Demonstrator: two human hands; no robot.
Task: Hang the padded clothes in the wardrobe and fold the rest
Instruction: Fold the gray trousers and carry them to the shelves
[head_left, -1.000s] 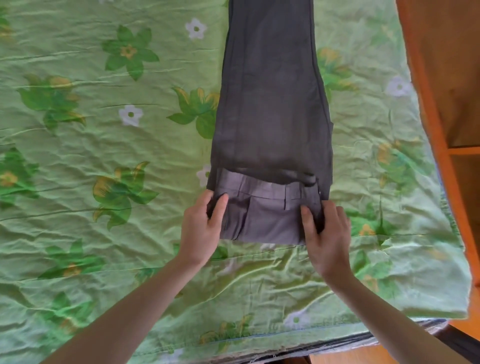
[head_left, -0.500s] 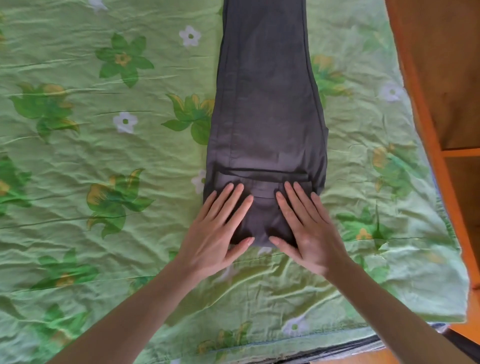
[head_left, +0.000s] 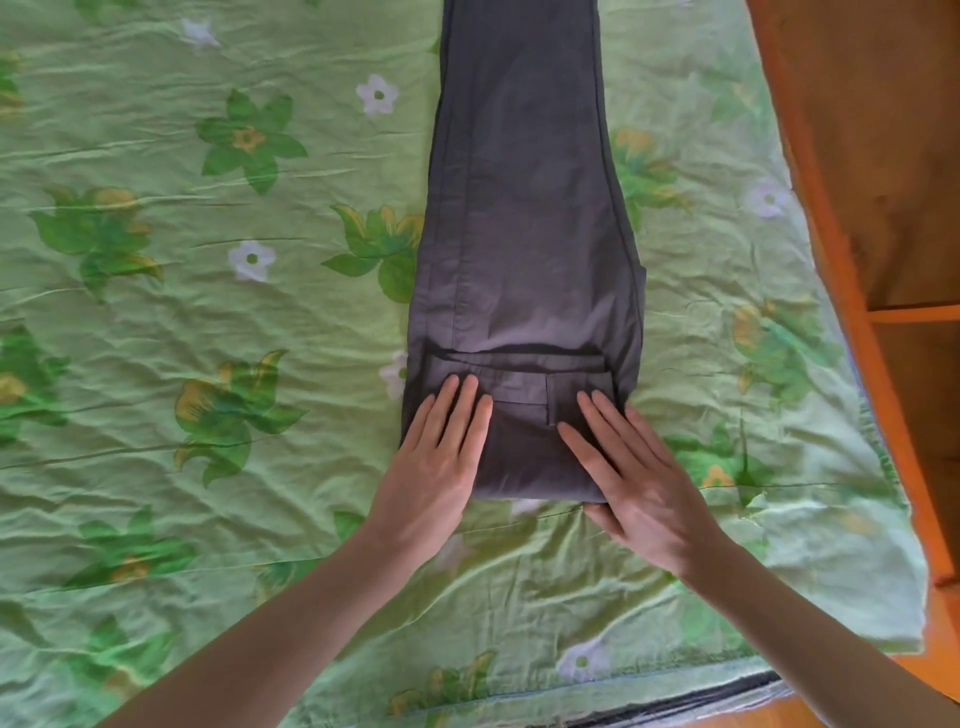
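You get bright, even daylight, soft shadows under both forearms toward 6 o'clock, slight motion blur on your right hand (head_left: 649, 483), wide-angle bending from 1 to 5 o'clock, orange-tinted edge.

Grey trousers (head_left: 524, 218) run off the top edge — leg ends unseen.

**Count of things on the bed**

One pair of grey trousers (head_left: 524, 234) is lying on one green flowered bedspread (head_left: 156, 364). Two hands are resting flat on the near end of the trousers: one left hand (head_left: 436, 467) and one right hand (head_left: 639, 478). One belt loop (head_left: 551, 400) is showing on the trousers between the two hands. One orange wooden frame (head_left: 852, 291) is running along the right side of the bedspread. Five white flowers are showing clearly on the bedspread left of the trousers.
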